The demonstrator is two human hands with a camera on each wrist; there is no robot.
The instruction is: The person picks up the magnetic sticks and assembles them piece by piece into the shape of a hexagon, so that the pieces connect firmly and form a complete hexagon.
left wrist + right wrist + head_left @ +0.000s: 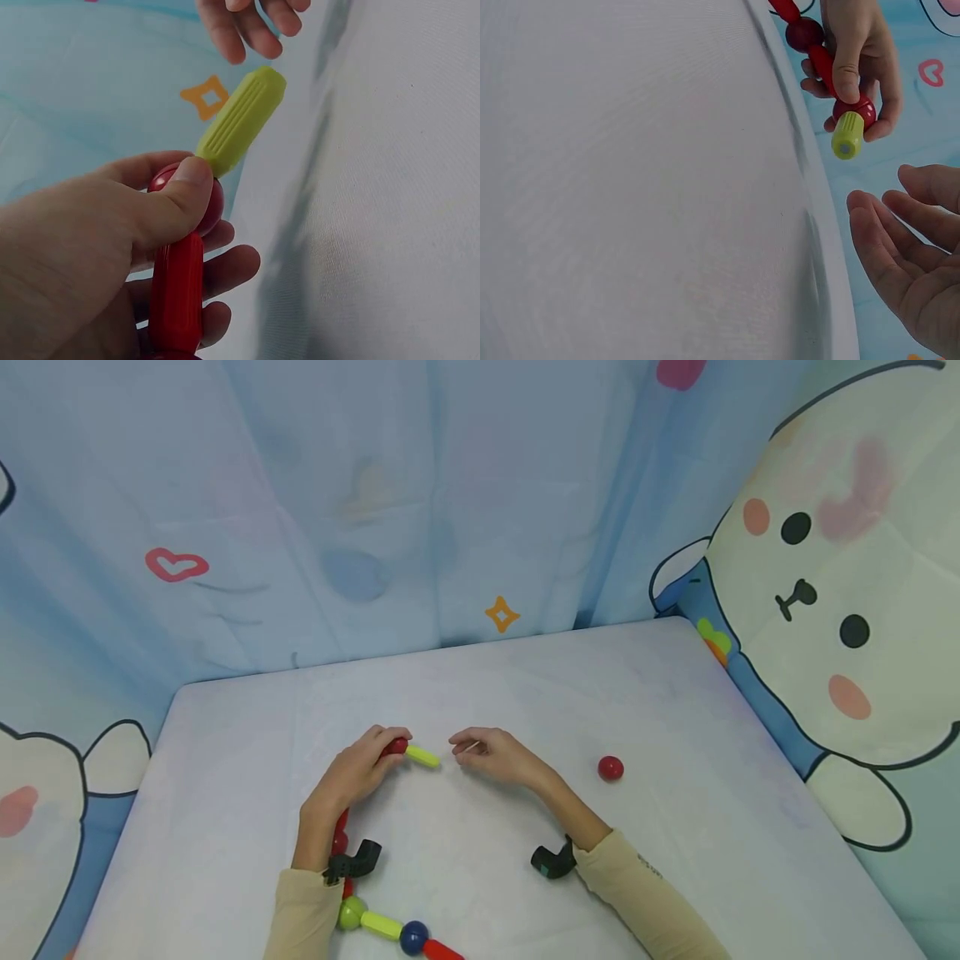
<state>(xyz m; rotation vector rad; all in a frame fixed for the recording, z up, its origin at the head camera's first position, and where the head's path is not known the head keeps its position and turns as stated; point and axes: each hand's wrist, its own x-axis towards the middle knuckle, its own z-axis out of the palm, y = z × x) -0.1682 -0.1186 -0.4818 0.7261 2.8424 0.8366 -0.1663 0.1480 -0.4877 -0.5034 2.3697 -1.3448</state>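
Observation:
My left hand pinches a red ball between thumb and fingers. From that ball a yellow-green rod points toward my other hand, and a ribbed red rod runs back under the palm. These pieces belong to a chain of toy rods and balls, partly hidden beneath my left forearm. My right hand holds nothing; its loosely bent fingers hover a short gap from the rod's free end.
A loose red ball lies on the white-covered table at right. The chain's near part shows a green ball, a yellow-green rod, a blue ball and a red rod. A patterned curtain hangs behind.

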